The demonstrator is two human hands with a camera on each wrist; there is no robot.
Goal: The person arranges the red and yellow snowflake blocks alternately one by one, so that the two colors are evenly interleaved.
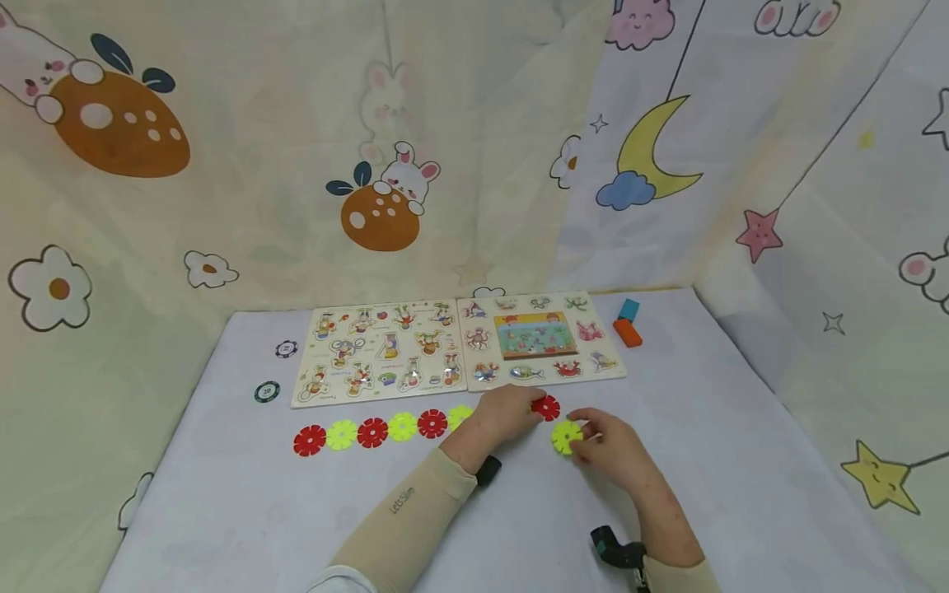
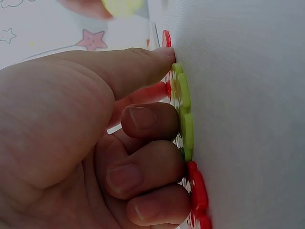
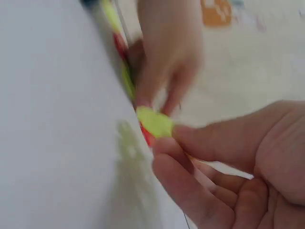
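My right hand (image 1: pixel 611 445) pinches a yellow-green snowflake disc (image 1: pixel 567 438) between thumb and fingers. In the right wrist view that yellow-green disc (image 3: pixel 155 121) is held up off the white surface. My left hand (image 1: pixel 504 416) is at the right end of a row of discs, thumb and forefinger at the edges of a red snowflake disc (image 1: pixel 547 408). Its other fingers lie curled over the row, against a yellow-green disc (image 2: pixel 187 129) and a red disc (image 2: pixel 198 191). The row alternates red and yellow-green, from a red disc (image 1: pixel 309 441) at the left; my left hand hides part of it.
Behind the row lie two picture puzzle boards, a left board (image 1: pixel 304 387) and a right board (image 1: pixel 615 368). An orange block (image 1: pixel 628 333) and a blue block (image 1: pixel 628 310) are at back right. Two round chips, one dark green (image 1: pixel 267 391), lie at left. Printed cloth walls (image 1: pixel 282 165) surround the table.
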